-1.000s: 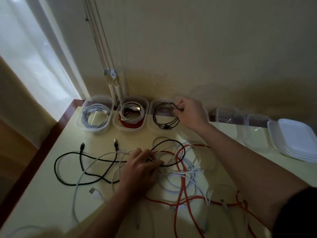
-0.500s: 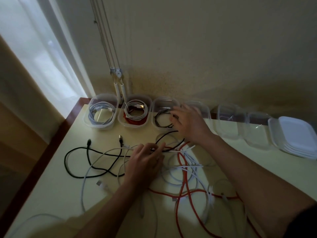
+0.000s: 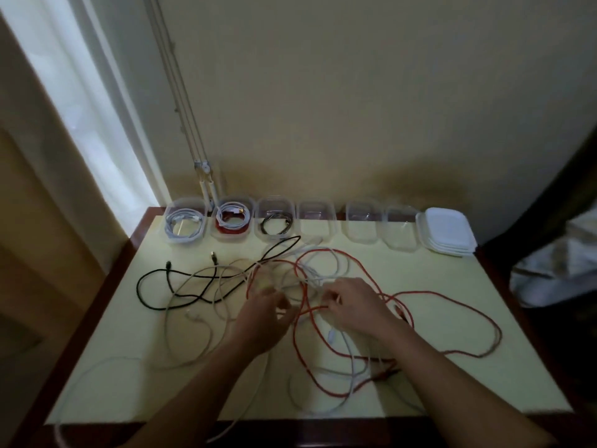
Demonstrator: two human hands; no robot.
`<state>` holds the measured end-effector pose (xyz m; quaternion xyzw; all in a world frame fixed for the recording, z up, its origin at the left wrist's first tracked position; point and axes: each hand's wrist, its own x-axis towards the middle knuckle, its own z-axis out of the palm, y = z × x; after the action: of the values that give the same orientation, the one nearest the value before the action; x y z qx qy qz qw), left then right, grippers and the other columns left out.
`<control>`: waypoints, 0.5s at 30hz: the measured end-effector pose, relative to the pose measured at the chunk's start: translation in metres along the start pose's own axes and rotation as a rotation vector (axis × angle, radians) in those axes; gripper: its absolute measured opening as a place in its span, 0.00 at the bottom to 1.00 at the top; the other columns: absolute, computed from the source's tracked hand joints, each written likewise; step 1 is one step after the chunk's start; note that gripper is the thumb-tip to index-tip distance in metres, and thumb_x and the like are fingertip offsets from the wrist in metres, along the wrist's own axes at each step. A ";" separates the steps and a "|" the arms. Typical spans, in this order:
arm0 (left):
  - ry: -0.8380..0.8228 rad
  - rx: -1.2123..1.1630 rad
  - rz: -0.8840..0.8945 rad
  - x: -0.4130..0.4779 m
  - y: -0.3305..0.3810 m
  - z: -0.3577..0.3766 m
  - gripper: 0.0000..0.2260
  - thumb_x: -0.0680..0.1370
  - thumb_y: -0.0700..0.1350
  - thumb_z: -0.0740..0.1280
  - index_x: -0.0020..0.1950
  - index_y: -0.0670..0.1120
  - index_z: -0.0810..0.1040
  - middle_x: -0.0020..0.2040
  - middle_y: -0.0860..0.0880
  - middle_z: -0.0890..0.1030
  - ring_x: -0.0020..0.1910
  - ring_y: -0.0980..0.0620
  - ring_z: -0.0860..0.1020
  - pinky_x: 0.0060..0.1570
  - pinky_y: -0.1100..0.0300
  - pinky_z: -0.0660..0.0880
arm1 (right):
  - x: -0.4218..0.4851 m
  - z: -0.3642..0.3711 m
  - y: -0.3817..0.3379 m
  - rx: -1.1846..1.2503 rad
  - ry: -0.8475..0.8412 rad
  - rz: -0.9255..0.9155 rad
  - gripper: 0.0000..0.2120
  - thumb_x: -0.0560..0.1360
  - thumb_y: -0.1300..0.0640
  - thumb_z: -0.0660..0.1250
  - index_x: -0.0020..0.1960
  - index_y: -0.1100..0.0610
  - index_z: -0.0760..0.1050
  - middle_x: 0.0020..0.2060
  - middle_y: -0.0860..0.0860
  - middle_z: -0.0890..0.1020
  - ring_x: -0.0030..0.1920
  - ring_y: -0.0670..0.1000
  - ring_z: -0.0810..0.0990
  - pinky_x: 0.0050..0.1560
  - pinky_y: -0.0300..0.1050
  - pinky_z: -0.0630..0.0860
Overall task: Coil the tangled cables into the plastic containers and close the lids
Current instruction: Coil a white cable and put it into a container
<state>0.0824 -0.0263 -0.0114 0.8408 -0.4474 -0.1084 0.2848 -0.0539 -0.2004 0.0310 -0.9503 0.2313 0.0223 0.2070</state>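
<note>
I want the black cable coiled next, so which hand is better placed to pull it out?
Probably the left hand: the black cable loops out to the left, on its side. The right hand sits among the red and white strands further right and would have to cross over.

A table with a pale yellow top and a dark reddish-brown edge stands against a plain beige wall. On the far left a bright window shows beside a beige curtain. Thin rods slant down the wall to a white fitting at the table's far left corner. At the right hangs dark fabric, with crumpled grey material below it.
</note>
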 end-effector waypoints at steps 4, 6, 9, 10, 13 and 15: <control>-0.462 0.165 0.017 -0.034 0.032 0.009 0.21 0.72 0.68 0.69 0.51 0.52 0.82 0.50 0.53 0.83 0.50 0.52 0.79 0.49 0.57 0.76 | -0.044 0.008 -0.003 -0.013 -0.244 0.034 0.13 0.71 0.52 0.66 0.54 0.48 0.83 0.49 0.48 0.85 0.50 0.48 0.82 0.50 0.44 0.80; -0.498 0.233 0.041 -0.044 0.041 0.012 0.18 0.74 0.64 0.68 0.52 0.52 0.83 0.50 0.52 0.84 0.50 0.51 0.80 0.48 0.57 0.76 | -0.062 0.012 -0.004 0.015 -0.337 0.016 0.14 0.72 0.51 0.69 0.57 0.47 0.83 0.52 0.47 0.84 0.51 0.46 0.81 0.51 0.42 0.79; -0.371 0.209 0.096 -0.046 0.060 -0.001 0.13 0.79 0.58 0.66 0.52 0.50 0.84 0.48 0.50 0.84 0.46 0.52 0.80 0.44 0.57 0.74 | -0.079 0.014 -0.005 0.077 -0.346 -0.020 0.15 0.74 0.50 0.70 0.61 0.46 0.82 0.53 0.45 0.84 0.51 0.45 0.80 0.51 0.42 0.76; -0.299 0.132 0.103 -0.045 0.067 -0.011 0.12 0.80 0.56 0.66 0.49 0.50 0.84 0.45 0.51 0.84 0.43 0.54 0.78 0.43 0.58 0.73 | -0.082 0.011 -0.005 0.088 -0.285 -0.033 0.11 0.76 0.51 0.69 0.58 0.45 0.82 0.51 0.44 0.84 0.49 0.45 0.80 0.51 0.42 0.75; -0.034 -0.087 0.156 -0.037 0.092 -0.054 0.10 0.79 0.53 0.67 0.41 0.51 0.81 0.37 0.58 0.79 0.37 0.61 0.74 0.40 0.63 0.68 | -0.085 -0.012 -0.011 0.147 -0.009 -0.067 0.10 0.80 0.49 0.63 0.41 0.45 0.77 0.39 0.44 0.83 0.43 0.45 0.80 0.51 0.46 0.76; 0.157 -0.130 0.145 -0.031 0.110 -0.083 0.08 0.78 0.50 0.71 0.43 0.48 0.83 0.38 0.59 0.79 0.39 0.61 0.74 0.41 0.67 0.67 | -0.083 -0.035 -0.014 0.195 0.117 -0.039 0.13 0.82 0.49 0.63 0.40 0.50 0.76 0.37 0.46 0.82 0.41 0.47 0.80 0.48 0.51 0.77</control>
<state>0.0253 -0.0172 0.1174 0.7919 -0.4755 -0.0501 0.3798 -0.1235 -0.1669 0.0796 -0.9297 0.2254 -0.0601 0.2849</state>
